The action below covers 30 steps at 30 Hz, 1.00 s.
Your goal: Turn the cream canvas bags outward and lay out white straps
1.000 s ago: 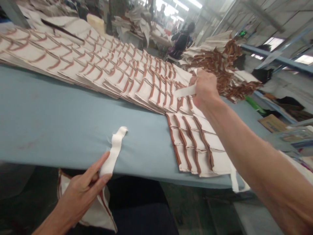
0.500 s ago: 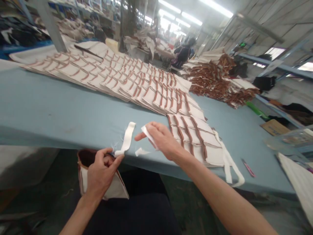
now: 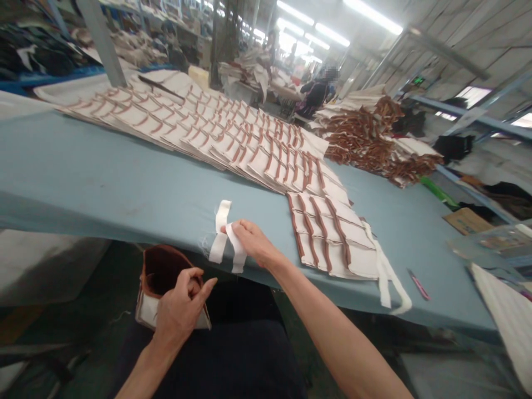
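Note:
My left hand [image 3: 180, 305] is below the table's front edge, its fingers curled against the off-white fabric pouch [image 3: 145, 310] and its thumb sticking out. Brown lining shows in the pouch's gaping mouth, which faces up; my hand hides part of its front. Over the table edge, my right hand [image 3: 251, 238] pinches a short white tape strip [image 3: 238, 252] that hangs from the fingertips. Beside it, a second white strip [image 3: 223, 213] lies on the table, its middle partly covered by my fingertip. Loose threads lie by its lower end.
Off-white panels with brown edging [image 3: 241, 138] overlap in rows on the blue table [image 3: 103, 172]. A smaller stack [image 3: 332, 238] lies nearer, with long white tape [image 3: 384, 282] and a pink tool [image 3: 419, 285] to its right. Brown-edged pieces [image 3: 361, 127] are piled behind; a person [image 3: 316, 91] sits beyond.
My right hand has moved left with its strip, over the lying one. My left hand has let go of the lying strip's end and dropped lower; the pouch's mouth shows more.

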Each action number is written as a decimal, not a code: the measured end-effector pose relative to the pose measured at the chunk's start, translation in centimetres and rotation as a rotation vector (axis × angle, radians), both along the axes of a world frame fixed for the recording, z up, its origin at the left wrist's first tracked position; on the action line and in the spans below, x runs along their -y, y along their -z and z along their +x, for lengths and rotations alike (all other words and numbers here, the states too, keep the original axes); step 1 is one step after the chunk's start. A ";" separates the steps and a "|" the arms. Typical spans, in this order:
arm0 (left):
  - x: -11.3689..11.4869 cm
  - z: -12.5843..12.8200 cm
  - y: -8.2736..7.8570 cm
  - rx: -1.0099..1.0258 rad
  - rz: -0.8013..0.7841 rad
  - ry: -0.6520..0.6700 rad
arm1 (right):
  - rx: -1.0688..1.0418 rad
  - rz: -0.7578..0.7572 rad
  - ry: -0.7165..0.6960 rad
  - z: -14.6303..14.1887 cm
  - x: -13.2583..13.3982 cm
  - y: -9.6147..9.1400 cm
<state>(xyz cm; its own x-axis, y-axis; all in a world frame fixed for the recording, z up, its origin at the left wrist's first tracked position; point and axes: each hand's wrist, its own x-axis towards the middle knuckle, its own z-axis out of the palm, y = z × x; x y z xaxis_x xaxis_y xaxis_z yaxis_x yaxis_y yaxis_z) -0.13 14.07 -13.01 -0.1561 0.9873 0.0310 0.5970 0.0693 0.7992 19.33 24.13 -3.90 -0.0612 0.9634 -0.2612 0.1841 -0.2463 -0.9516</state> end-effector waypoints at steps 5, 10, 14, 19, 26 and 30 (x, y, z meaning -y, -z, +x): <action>1.9 0.1 1.0 0.008 0.028 0.061 | -0.076 -0.018 0.071 0.5 -0.8 0.7; 1.6 0.5 0.6 0.004 0.017 0.152 | -0.230 -0.056 0.272 2.2 -2.1 0.9; 1.8 0.2 0.2 -0.033 -0.024 0.176 | -0.370 -0.115 0.398 3.9 -1.9 -0.3; 3.0 0.0 -0.6 -0.039 -0.097 0.255 | -0.594 -0.186 0.455 4.3 0.2 -3.7; 4.2 1.9 -3.5 0.218 -0.227 0.481 | -0.932 -0.238 0.410 1.4 4.9 -10.1; 6.1 4.3 -5.9 0.507 -0.316 0.557 | -1.072 -0.253 0.388 -0.9 8.1 -13.0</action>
<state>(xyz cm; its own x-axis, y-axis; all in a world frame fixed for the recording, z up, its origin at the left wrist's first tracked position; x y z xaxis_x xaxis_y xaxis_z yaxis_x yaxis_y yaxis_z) 4.12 7.96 -7.07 0.4401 0.8744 -0.2042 0.1815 0.1361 0.9739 18.47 16.08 9.15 -0.0796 0.8938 -0.4414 -0.8132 -0.3143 -0.4898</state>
